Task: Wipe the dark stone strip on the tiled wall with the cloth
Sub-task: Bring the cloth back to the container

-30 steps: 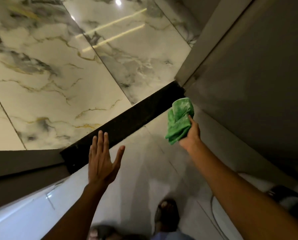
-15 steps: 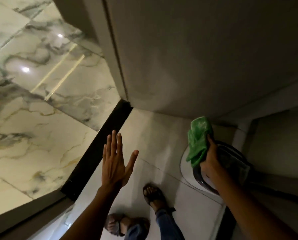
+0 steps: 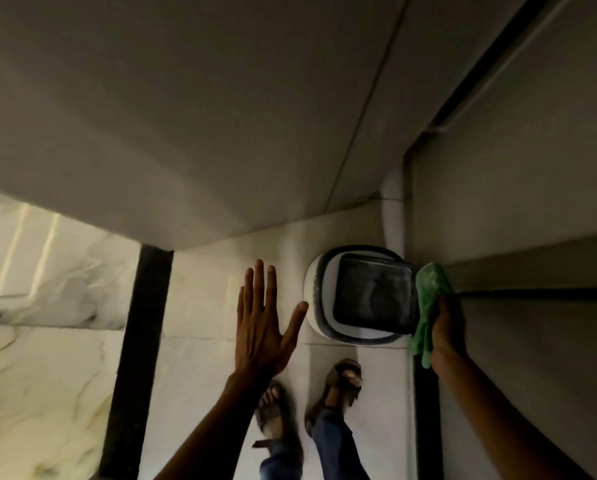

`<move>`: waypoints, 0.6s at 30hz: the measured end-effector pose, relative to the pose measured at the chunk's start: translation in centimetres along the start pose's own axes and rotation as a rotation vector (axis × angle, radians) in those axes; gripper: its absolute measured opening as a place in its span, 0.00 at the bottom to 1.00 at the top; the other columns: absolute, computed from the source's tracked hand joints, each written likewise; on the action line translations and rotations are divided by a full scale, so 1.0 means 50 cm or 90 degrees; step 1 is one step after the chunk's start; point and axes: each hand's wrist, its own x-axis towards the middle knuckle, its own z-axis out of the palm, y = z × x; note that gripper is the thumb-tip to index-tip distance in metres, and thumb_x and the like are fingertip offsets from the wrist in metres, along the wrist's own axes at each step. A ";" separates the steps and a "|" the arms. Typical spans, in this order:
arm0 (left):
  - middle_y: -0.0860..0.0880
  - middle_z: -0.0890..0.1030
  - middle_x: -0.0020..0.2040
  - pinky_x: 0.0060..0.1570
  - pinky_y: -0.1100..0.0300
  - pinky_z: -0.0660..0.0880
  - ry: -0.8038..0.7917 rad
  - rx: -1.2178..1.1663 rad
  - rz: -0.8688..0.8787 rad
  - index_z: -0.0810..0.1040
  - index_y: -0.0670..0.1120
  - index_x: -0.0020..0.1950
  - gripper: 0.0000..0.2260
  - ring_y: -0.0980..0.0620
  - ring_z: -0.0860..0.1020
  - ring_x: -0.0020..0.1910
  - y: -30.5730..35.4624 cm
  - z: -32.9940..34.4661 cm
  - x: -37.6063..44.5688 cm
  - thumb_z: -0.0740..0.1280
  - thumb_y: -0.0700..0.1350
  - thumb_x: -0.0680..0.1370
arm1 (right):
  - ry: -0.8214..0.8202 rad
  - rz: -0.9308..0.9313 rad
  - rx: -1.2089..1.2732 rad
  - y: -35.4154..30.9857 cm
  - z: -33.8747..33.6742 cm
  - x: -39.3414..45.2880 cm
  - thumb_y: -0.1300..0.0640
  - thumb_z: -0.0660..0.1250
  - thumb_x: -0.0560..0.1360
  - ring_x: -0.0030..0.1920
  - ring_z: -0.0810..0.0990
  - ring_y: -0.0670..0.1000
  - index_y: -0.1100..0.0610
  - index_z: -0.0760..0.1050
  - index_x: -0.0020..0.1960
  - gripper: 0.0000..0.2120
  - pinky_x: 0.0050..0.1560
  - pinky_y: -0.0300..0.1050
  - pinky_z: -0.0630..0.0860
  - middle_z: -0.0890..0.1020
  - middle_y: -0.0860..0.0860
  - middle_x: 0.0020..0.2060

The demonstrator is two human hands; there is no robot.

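A dark stone strip (image 3: 138,358) runs down the left side between a marble-patterned tile and the pale floor. My left hand (image 3: 260,323) is held flat and open in mid-air, fingers spread, right of that strip and not touching it. My right hand (image 3: 446,332) grips a crumpled green cloth (image 3: 428,303) at the right, against a grey wall near a thin dark horizontal line (image 3: 539,292). A second dark strip (image 3: 426,420) runs down below that hand.
A white and dark bin with a square lid (image 3: 362,299) stands on the floor between my hands. A white pipe (image 3: 392,209) rises behind it in the corner. My two sandalled feet (image 3: 310,400) are below. A large grey panel (image 3: 220,116) fills the top.
The view has swung right and down, off the marble wall toward the corner with the bin. My right hand with the cloth moved away from the left strip to the right wall.
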 end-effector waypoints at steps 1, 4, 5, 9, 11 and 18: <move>0.54 0.38 0.92 0.89 0.45 0.44 -0.019 -0.010 0.009 0.40 0.55 0.92 0.41 0.51 0.38 0.92 0.007 0.027 0.007 0.51 0.73 0.86 | 0.025 -0.012 -0.001 0.011 -0.008 0.023 0.49 0.52 0.92 0.80 0.73 0.64 0.62 0.65 0.85 0.26 0.80 0.57 0.69 0.72 0.63 0.81; 0.53 0.38 0.92 0.89 0.45 0.43 -0.061 0.008 0.024 0.41 0.54 0.92 0.41 0.50 0.38 0.92 0.048 0.119 0.052 0.50 0.73 0.86 | 0.055 -0.061 -0.081 0.029 -0.022 0.085 0.52 0.54 0.92 0.79 0.72 0.65 0.63 0.64 0.85 0.25 0.78 0.55 0.68 0.71 0.65 0.81; 0.53 0.38 0.92 0.89 0.45 0.43 -0.071 0.004 0.031 0.42 0.53 0.92 0.41 0.50 0.38 0.92 0.055 0.148 0.063 0.50 0.73 0.86 | 0.052 -0.075 -0.103 0.037 -0.024 0.104 0.51 0.54 0.92 0.80 0.72 0.66 0.63 0.64 0.85 0.26 0.78 0.55 0.68 0.71 0.65 0.81; 0.52 0.39 0.92 0.90 0.46 0.42 -0.115 -0.001 0.047 0.43 0.52 0.92 0.42 0.50 0.38 0.92 0.078 0.295 0.114 0.48 0.73 0.85 | 0.054 -0.181 -0.181 0.083 -0.002 0.185 0.52 0.56 0.91 0.76 0.76 0.66 0.62 0.68 0.83 0.24 0.75 0.57 0.73 0.75 0.65 0.78; 0.49 0.41 0.93 0.91 0.45 0.44 -0.129 0.014 0.061 0.45 0.50 0.92 0.42 0.49 0.40 0.92 0.085 0.369 0.136 0.48 0.73 0.85 | 0.040 -0.285 -0.207 0.104 0.022 0.220 0.55 0.58 0.91 0.72 0.80 0.64 0.62 0.72 0.81 0.22 0.70 0.52 0.76 0.79 0.63 0.75; 0.45 0.44 0.93 0.91 0.44 0.44 -0.212 0.074 0.119 0.45 0.45 0.92 0.47 0.47 0.43 0.92 0.049 0.566 0.183 0.45 0.76 0.83 | 0.005 -0.512 -0.500 0.253 0.101 0.339 0.52 0.62 0.89 0.84 0.70 0.63 0.55 0.70 0.84 0.24 0.77 0.70 0.72 0.72 0.57 0.83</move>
